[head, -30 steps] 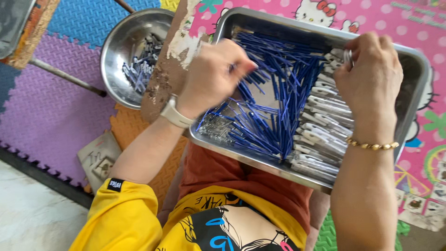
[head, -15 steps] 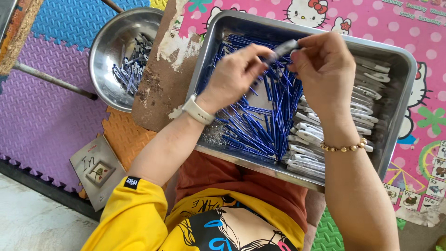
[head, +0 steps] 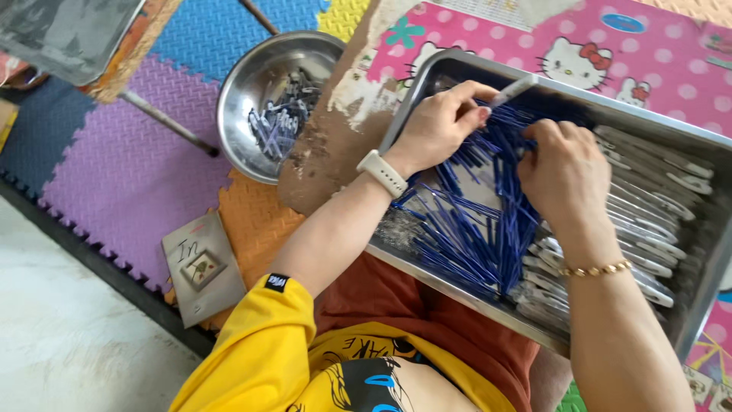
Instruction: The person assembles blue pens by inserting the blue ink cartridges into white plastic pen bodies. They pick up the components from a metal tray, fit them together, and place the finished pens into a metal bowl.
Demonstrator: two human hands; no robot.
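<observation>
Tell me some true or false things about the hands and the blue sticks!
1. The left hand pinches a pale pen piece. True.
2. The blue sticks lie in a wooden basket. False: they lie in a metal tray.
3. The right hand wears a watch. False: it wears a bead bracelet; the watch is on the left wrist.
4. A round metal bowl sits beside the tray. True.

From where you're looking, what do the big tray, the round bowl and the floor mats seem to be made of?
Tray: looks like stainless steel, with a dull grey sheen. Bowl: likely the same, shinier, with bright reflections. Floor mats: probably soft foam, matte and textured, with jigsaw-cut edges.
</observation>
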